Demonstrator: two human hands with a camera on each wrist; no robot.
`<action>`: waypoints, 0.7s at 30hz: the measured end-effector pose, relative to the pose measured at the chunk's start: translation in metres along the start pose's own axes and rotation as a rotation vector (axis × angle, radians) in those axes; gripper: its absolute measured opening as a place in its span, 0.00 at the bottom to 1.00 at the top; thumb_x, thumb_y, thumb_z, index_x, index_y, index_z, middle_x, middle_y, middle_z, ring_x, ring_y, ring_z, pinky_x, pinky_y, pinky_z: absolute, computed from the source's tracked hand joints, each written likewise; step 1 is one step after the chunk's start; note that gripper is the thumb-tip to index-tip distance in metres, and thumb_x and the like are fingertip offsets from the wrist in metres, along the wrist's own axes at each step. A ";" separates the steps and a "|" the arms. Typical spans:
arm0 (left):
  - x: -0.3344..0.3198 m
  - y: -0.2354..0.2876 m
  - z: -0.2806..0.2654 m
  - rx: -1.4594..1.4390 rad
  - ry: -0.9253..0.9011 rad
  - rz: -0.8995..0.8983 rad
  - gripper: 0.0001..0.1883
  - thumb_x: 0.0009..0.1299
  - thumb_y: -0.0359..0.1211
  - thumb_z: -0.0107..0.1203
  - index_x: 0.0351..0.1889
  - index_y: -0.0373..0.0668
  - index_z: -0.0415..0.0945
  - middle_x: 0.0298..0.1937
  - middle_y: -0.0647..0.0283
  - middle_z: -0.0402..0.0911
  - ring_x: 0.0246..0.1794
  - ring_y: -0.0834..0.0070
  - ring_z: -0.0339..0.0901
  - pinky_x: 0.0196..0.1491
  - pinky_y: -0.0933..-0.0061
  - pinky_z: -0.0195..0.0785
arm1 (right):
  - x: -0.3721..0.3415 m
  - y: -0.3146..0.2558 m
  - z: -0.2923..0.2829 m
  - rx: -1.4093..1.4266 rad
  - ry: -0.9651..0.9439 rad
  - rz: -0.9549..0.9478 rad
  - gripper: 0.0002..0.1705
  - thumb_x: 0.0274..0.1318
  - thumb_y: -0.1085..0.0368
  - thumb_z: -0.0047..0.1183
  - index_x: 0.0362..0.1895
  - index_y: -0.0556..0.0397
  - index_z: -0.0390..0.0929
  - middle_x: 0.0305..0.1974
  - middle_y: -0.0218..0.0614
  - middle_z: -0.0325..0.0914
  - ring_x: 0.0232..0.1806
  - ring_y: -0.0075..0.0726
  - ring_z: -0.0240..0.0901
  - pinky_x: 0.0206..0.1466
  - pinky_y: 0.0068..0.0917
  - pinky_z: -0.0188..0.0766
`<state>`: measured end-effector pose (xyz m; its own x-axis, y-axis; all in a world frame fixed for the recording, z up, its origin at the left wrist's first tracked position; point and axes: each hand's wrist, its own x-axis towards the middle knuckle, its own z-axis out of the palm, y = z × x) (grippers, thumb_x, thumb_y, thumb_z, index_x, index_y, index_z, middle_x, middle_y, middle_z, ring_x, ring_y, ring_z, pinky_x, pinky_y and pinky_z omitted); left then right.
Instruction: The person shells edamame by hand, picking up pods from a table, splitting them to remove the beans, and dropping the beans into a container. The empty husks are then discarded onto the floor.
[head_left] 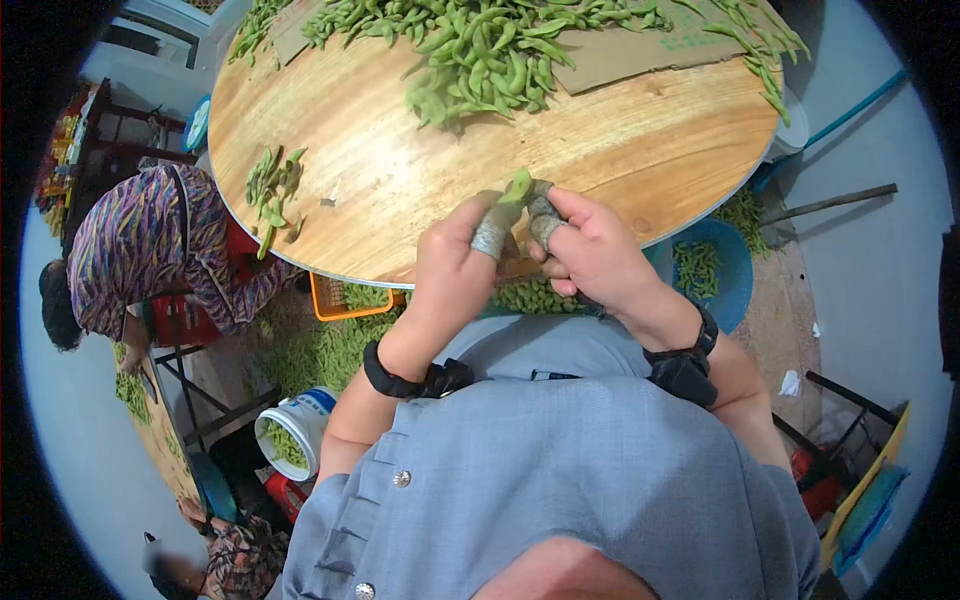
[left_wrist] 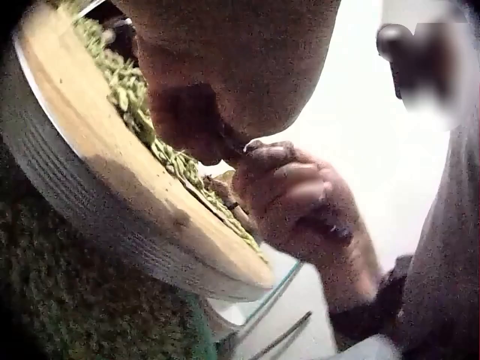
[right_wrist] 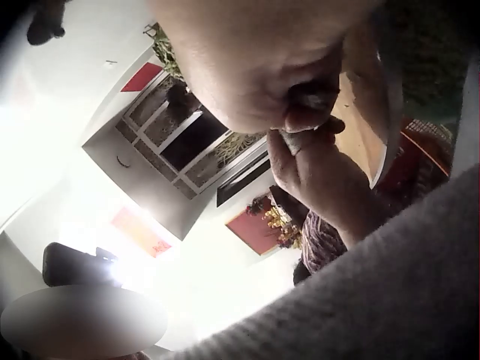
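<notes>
Over the near edge of the round wooden table point(head_left: 330, 215), the left hand point(head_left: 462, 245) and the right hand point(head_left: 598, 245) meet, fingertips close together. A green pod point(head_left: 519, 186) stands up between them, pinched by the left thumb and finger, with the right fingers against its side. Wrappings cover digits of both hands. In the left wrist view the right hand point(left_wrist: 296, 202) shows curled fingers; the pod is hidden there. The right wrist view shows the left hand point(right_wrist: 322, 176) touching the right hand's fingers.
A large pile of pods point(head_left: 490, 60) lies at the table's far side, on and beside cardboard point(head_left: 640, 50). A small pod group point(head_left: 270, 190) lies at the left. Below stand an orange basket point(head_left: 350, 312), a white bucket point(head_left: 310, 410) and a blue basin point(head_left: 738, 275). Two people sit at left.
</notes>
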<state>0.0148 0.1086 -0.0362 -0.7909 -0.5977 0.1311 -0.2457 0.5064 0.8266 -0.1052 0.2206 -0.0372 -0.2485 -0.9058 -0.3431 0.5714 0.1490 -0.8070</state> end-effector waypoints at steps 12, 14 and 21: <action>-0.005 -0.014 -0.014 -0.613 -0.289 -0.513 0.11 0.71 0.26 0.40 0.45 0.36 0.73 0.27 0.66 0.77 0.21 0.81 0.72 0.27 0.80 0.67 | 0.012 0.016 -0.021 -0.683 0.185 -0.560 0.11 0.53 0.66 0.51 0.41 0.56 0.72 0.28 0.37 0.76 0.25 0.34 0.74 0.28 0.31 0.70; -0.008 -0.008 -0.012 -0.471 -0.329 -0.279 0.13 0.66 0.21 0.41 0.47 0.34 0.72 0.26 0.67 0.77 0.24 0.79 0.74 0.30 0.77 0.70 | 0.008 0.003 -0.016 -0.841 0.243 -0.452 0.16 0.46 0.63 0.57 0.37 0.58 0.72 0.30 0.45 0.77 0.32 0.48 0.77 0.36 0.39 0.72; -0.012 -0.007 -0.015 0.045 -0.299 -0.079 0.21 0.62 0.20 0.40 0.55 0.39 0.70 0.39 0.60 0.81 0.36 0.66 0.80 0.43 0.71 0.72 | 0.012 0.008 -0.015 -1.191 0.316 -0.481 0.14 0.44 0.63 0.57 0.33 0.57 0.70 0.31 0.52 0.76 0.34 0.57 0.75 0.37 0.43 0.71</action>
<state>0.0344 0.1034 -0.0356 -0.8966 -0.4303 -0.1046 -0.3320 0.4968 0.8018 -0.1158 0.2168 -0.0547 -0.4950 -0.8593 0.1289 -0.6166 0.2429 -0.7489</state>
